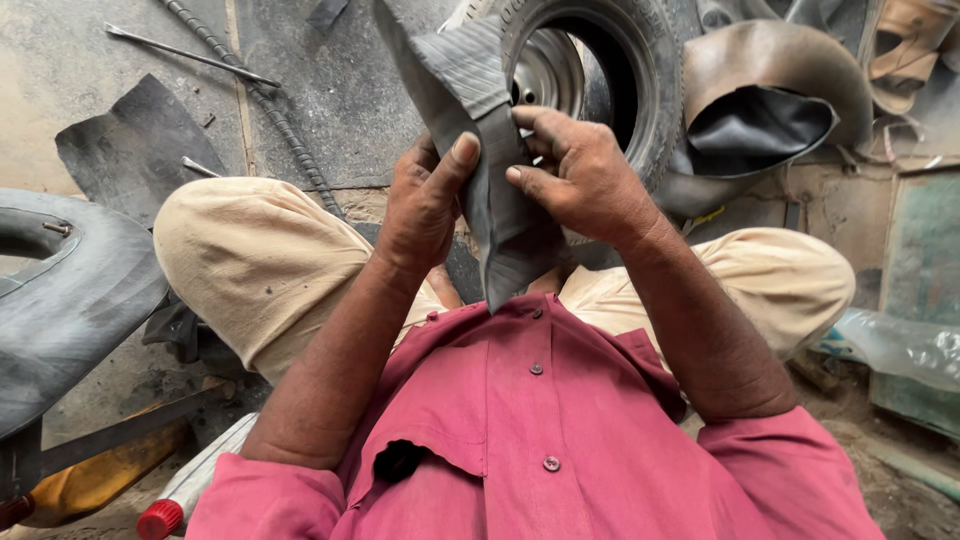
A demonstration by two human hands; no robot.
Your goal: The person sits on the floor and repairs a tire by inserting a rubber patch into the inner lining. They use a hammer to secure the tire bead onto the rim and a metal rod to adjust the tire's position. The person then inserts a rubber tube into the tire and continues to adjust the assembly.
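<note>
We hold a strip of dark grey rubber (478,130), likely cut from an inner tube, up in front of our chest, between us and the tyre (612,70) that lies on the floor just beyond our knees. Our left hand (425,205) is closed around the strip's left edge, thumb pressed flat on its face. Our right hand (580,175) is closed on the right edge, fingers curled and pinching the rubber. The strip's lower end hangs down to our pink shirt (530,430); its upper end rises past the tyre's rim.

As we judge it, the step in hand is looking over or stretching the rubber between both hands, feeling along it. The next move seems to call for a firm pinch on both edges and a steady pull or fold, with the strip kept taut so the surface can be read.

Around the tyre: a steel wheel (548,68) sits inside it, and to its right lie a folded brown and black tube (765,100) and more rubber scraps. Left of the tyre, a ribbed steel bar (265,105) and a thin metal rod (190,55) lie on the concrete, beside a flat black rubber piece (135,145). Further left, a large black tube (70,300) curves by our left knee. Near us on that side stands a white bottle with a red cap (190,490). Nothing stands between our hands and the strip; only our bent knees crowd the space below.
</note>
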